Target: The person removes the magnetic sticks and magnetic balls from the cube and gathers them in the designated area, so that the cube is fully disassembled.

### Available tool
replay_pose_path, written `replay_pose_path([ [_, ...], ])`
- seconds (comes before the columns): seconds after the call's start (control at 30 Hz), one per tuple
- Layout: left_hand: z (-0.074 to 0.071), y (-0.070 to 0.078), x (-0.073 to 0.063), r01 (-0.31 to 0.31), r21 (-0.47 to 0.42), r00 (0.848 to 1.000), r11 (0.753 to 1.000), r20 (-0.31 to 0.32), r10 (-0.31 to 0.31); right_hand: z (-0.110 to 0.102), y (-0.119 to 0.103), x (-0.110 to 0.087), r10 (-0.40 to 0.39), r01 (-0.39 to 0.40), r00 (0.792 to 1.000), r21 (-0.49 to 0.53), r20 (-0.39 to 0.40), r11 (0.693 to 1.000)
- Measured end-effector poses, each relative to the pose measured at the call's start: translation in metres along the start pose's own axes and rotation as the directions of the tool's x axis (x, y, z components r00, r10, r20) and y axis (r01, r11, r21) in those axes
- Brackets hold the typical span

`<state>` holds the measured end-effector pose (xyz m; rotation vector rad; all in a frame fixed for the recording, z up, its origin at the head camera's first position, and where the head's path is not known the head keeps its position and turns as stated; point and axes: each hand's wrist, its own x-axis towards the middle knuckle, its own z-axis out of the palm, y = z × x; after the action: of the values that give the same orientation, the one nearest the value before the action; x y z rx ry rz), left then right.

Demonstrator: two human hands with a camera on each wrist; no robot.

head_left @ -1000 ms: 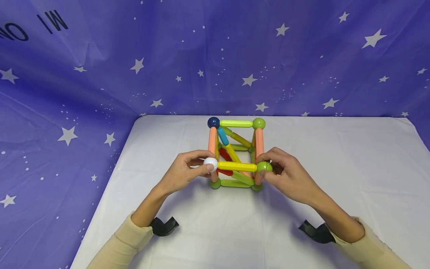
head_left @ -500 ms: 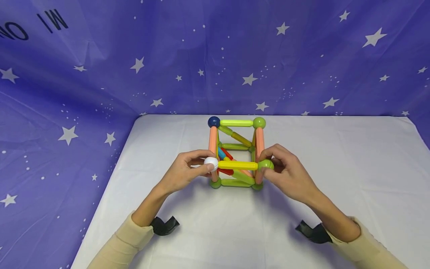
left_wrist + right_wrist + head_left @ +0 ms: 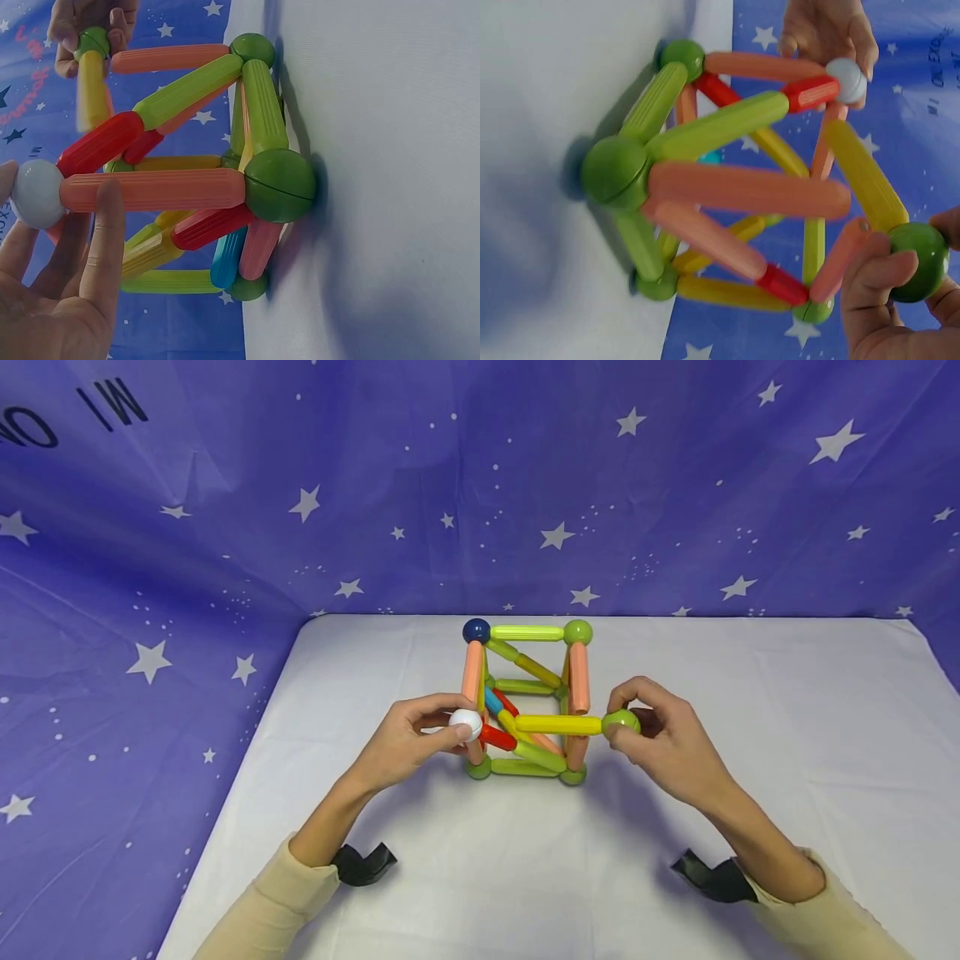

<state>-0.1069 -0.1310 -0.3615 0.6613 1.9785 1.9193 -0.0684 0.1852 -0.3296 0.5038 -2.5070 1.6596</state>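
We read black capitals (image 3: 126,400) on the starry blue cloth (image 3: 375,468), beyond and left of the left hand (image 3: 408,739) — an I, a W or upturned M, an O, then cut off. Near the right hand (image 3: 671,743), left wrist view, red script (image 3: 31,51) — too blurred. Right wrist view: dark lettering (image 3: 935,64) beside the left hand, "EXC" legible.

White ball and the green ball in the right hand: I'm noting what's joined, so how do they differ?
The white ball is in the left hand; the green ball in the right hand. The white ball meets a red rod and a salmon rod of the frame; the green ball is off the frame, bearing only a yellow rod. Both are round and held in fingers.
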Motion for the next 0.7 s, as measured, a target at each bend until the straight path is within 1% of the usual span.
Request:
replay_pose_path([
  [0.13, -0.001, 0.000, -0.001, 0.007, 0.003, 1.000, 1.000, 0.001, -0.007, -0.007, 0.004, -0.006, 0.043, -0.044, 0.999, 0.029, 0.033, 0.999],
  [0.23, -0.002, 0.000, -0.001, 0.010, 0.005, 1.000, 1.000, -0.001, -0.010, -0.007, 0.006, -0.008, 0.042, -0.044, 0.998, 0.035, 0.054, 0.998],
  [0.37, -0.003, -0.002, -0.001, 0.004, -0.002, 1.000, 1.000, 0.004, -0.004, -0.009, 0.009, -0.009, 0.028, -0.028, 0.997, 0.001, 0.078, 1.000],
  [0.5, -0.003, -0.002, 0.000, 0.001, -0.008, 1.000, 1.000, 0.008, -0.001, -0.009, 0.012, -0.010, 0.054, -0.052, 0.992, -0.019, 0.117, 0.998],
  [0.6, -0.002, -0.002, 0.001, 0.004, -0.007, 1.000, 1.000, 0.011, -0.004, -0.010, 0.013, -0.012, 0.069, -0.066, 0.991, -0.028, 0.116, 0.997],
  [0.7, -0.001, -0.002, 0.001, 0.006, 0.000, 1.000, 1.000, 0.016, -0.006, -0.010, 0.014, -0.013, 0.062, -0.059, 0.993, -0.030, 0.104, 0.998],
])
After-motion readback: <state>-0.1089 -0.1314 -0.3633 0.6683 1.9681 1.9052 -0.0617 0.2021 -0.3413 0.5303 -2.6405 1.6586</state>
